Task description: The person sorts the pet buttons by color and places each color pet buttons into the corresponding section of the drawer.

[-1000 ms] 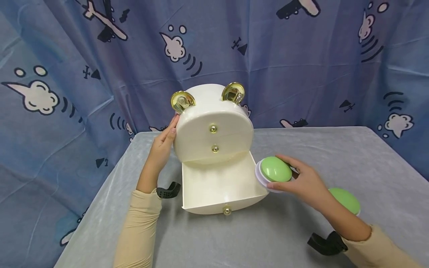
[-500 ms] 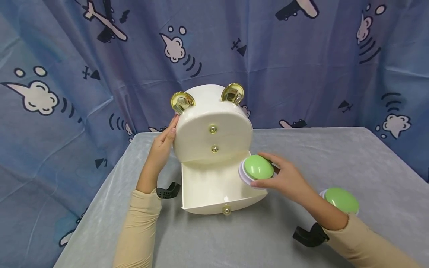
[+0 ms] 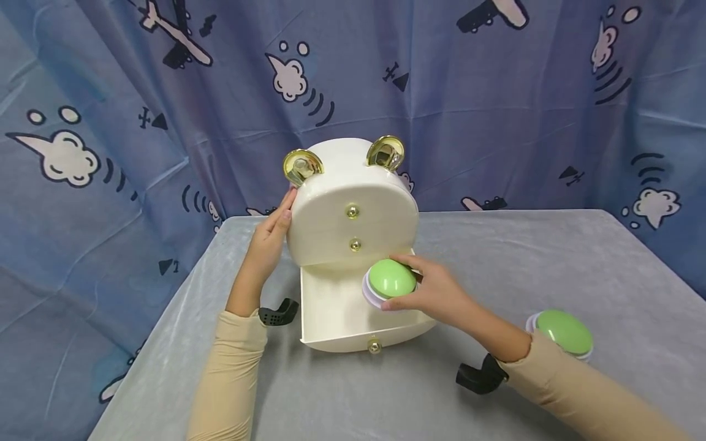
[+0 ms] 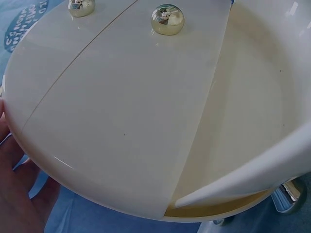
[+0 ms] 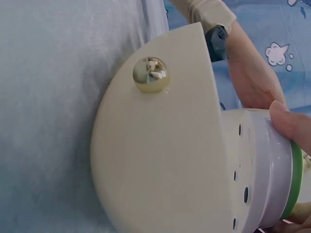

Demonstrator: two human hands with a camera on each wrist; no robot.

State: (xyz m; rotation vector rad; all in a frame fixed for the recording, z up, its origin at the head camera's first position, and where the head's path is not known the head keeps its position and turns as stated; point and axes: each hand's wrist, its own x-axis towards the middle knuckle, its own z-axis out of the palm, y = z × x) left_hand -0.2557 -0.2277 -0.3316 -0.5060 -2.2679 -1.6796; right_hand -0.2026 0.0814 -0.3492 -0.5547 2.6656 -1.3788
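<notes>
A white rounded box [image 3: 331,220] with gold ears and gold knobs stands on the table, its bottom drawer [image 3: 325,312] pulled out. Against the box's left side rests my left hand [image 3: 266,245], fingers extended along the wall; the left wrist view shows it at the edge of the front. My right hand [image 3: 436,291] grips a round push-button with a green dome [image 3: 391,278] and pale lilac base, thumb on the near side and fingers on the far side. It hangs over the drawer. In the right wrist view the lilac base [image 5: 272,170] shows several slots underneath.
A second green-domed button [image 3: 564,332] sits on the grey cloth-covered table [image 3: 485,239] at right, beside my right sleeve. Behind the table hangs a blue patterned curtain [image 3: 353,79]. Each wrist carries a black mount, one being the right black mount [image 3: 481,375].
My right hand has carried the green button leftward, from beside the drawer's right edge to over its middle. The left hand and the box have stayed put.
</notes>
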